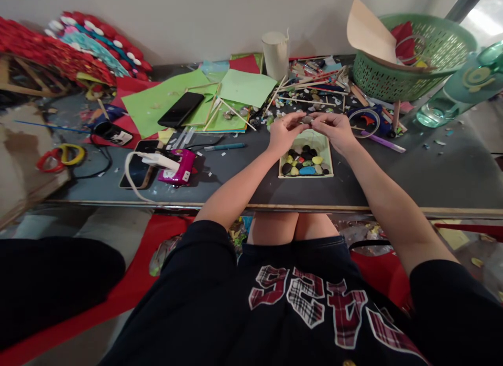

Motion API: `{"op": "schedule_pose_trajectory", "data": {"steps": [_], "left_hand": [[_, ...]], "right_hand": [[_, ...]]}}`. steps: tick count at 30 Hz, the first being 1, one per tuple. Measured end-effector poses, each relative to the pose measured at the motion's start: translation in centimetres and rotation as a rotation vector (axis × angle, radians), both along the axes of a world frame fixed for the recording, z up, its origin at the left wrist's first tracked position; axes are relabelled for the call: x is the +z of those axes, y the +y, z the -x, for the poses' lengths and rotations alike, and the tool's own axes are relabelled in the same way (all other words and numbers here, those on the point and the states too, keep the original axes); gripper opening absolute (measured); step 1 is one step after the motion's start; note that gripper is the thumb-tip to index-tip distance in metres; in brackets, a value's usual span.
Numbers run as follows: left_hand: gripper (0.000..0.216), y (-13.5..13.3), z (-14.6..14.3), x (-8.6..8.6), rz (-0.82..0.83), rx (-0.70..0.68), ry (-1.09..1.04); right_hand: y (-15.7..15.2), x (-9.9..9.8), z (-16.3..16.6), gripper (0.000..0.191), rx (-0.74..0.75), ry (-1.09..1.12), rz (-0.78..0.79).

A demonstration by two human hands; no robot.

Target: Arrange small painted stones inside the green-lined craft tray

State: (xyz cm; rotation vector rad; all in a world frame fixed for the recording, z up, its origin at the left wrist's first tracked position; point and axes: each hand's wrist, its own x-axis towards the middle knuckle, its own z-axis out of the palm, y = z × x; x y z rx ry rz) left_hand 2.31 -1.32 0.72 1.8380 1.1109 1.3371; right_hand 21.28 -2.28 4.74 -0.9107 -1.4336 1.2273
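My left hand (288, 129) and my right hand (335, 130) meet over the far edge of a shallow, pale square box (280, 170). Both are closed in a pinch, fingertips close together. Between them are small greyish pieces that look like pebbles, partly covered by the fingers. Inside the near half of the box lie several pebbles, black, yellow, grey and white, with a larger blue pebble (307, 171) near the front wall. The far part of the box floor shows pale, partly hidden by my hands.
Left are green paper (147, 111), a black phone (181, 109), a magenta power adapter (176, 168) and scissors (63, 156). Behind stand a white cylinder (275, 56) and scattered sticks (310, 83). Right are a green basket (412, 75), a purple pen (383, 142) and a bottle (459, 88).
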Motion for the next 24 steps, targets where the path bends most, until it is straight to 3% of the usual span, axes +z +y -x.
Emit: {"op": "schedule_pose_trajectory", "data": {"steps": [10,24], "left_hand": [[0.025,-0.49,-0.15,0.51,-0.119,0.062,0.127],[0.021,-0.91,-0.01,0.83,-0.203,0.08,0.209]], "right_hand": [[0.5,-0.41,-0.35,0.031,-0.11,-0.263,-0.202],[0.54,-0.56,-0.41,0.02,-0.142,-0.345,-0.276]]}}
